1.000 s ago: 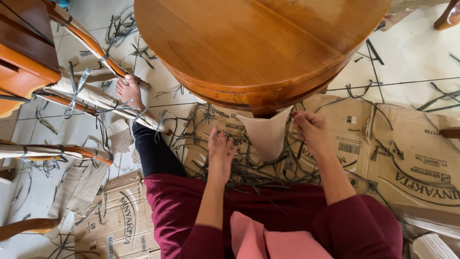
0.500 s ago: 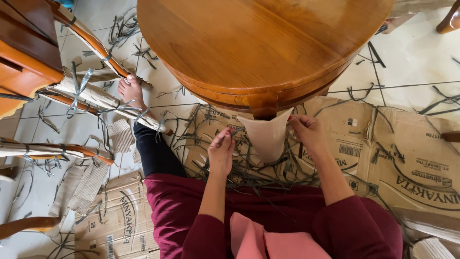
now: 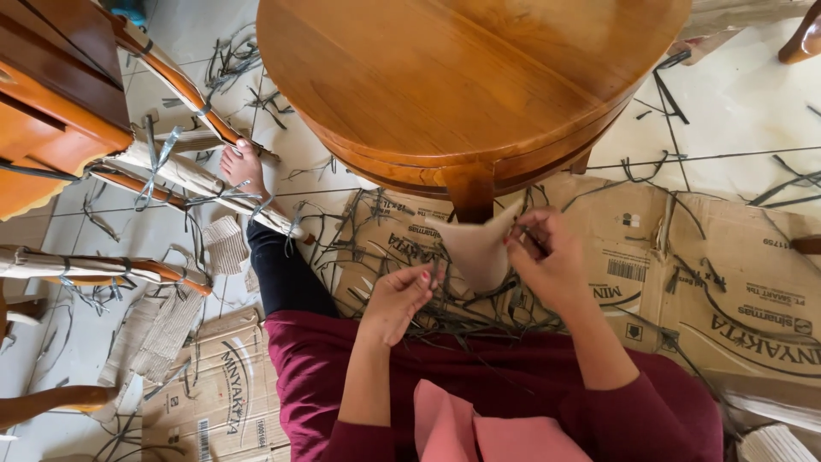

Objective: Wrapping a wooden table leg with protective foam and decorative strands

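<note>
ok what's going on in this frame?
A person sits on the floor by a round wooden table. Both hands are on the pale paper wrapping around the table's leg: the right hand pinches its upper edge, the left hand touches its lower side. Flattened cardboard and cut straps lie underneath.

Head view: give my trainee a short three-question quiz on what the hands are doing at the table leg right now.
1. True or false: the right hand has its grip on the paper wrap around the table leg.
2. What does the left hand hold? A) scissors B) nothing visible C) a hammer
3. What lies flat on the floor under the round wooden table?

Key: 1 true. 2 B; it hovers open beside the wrap. 3 flattened cardboard boxes strewn with cut dark straps.
</note>
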